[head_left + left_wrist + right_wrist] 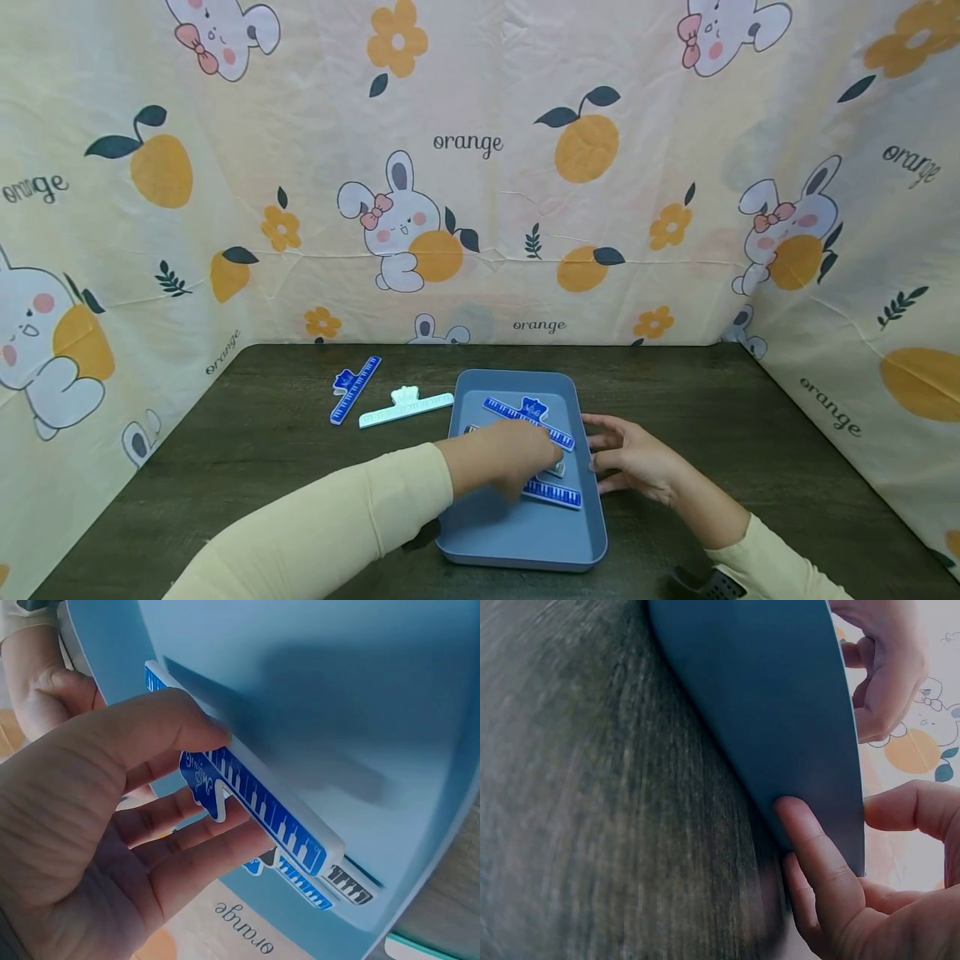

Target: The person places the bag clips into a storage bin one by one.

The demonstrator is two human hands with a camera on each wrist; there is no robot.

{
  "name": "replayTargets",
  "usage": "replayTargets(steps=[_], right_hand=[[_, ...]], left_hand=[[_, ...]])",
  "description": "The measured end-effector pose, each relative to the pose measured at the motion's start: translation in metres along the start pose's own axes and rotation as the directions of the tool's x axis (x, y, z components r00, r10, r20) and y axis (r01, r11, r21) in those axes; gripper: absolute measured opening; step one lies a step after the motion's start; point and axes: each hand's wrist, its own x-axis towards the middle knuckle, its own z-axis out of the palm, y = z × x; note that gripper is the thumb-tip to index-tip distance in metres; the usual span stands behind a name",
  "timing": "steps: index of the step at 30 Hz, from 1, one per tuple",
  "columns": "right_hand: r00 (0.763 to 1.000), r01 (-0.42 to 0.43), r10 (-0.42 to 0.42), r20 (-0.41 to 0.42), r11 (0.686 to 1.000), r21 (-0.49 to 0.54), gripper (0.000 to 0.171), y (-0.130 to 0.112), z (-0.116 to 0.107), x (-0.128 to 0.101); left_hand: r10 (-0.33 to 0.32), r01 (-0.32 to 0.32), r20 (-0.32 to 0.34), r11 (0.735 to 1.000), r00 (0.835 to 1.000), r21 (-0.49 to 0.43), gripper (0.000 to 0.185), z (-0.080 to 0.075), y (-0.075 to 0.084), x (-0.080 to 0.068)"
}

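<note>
A: Left hand status?

B: My left hand (97, 847) pinches a blue-and-white plastic ruler clip (259, 806), thumb on its top edge, fingers curled under it. It's inside the grey-blue plastic tray (517, 533). Only the left wrist view shows the grip; in the head view my knuckles cover it.

A: Right?

B: My right hand (637, 458) rests against the tray's right wall, fingers straight, gripping nothing. The right wrist view shows the fingertips (810, 840) touching the outer wall and the thumb near the rim; the head view can't separate them.

A: Rest of the tray?

B: Another blue clip (529, 419) lies diagonally at the far end, one more (552, 493) just beside my left hand. The left wrist view adds a darker clip (352, 881) against the far wall.

A: Outside?

B: A blue clip (354, 388) and a pale mint clip (406, 407) sit on the dark wood-grain table (247, 450), left of the tray, near each other. Head view only.
</note>
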Motion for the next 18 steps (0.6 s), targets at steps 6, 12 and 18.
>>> replayTargets(steps=[6,12,18], right_hand=[[1.000,0.010,-0.010,0.003,1.000,0.008,0.082,0.0009,-0.0001,0.0001],[1.000,0.008,-0.008,-0.003,1.000,0.008,0.082,0.0026,-0.0008,0.0010],[1.000,0.009,-0.009,-0.004,1.000,0.007,0.082,0.0032,-0.0009,0.0014]], left_hand=[[0.001,-0.001,0.013,1.000,1.000,-0.008,0.073,0.0031,0.0023,0.0025],[0.003,-0.003,0.014,1.000,1.000,0.011,0.073,0.0077,0.0036,0.0044],[-0.014,0.014,0.030,1.000,0.999,-0.003,0.075,0.0100,0.0043,0.0048]])
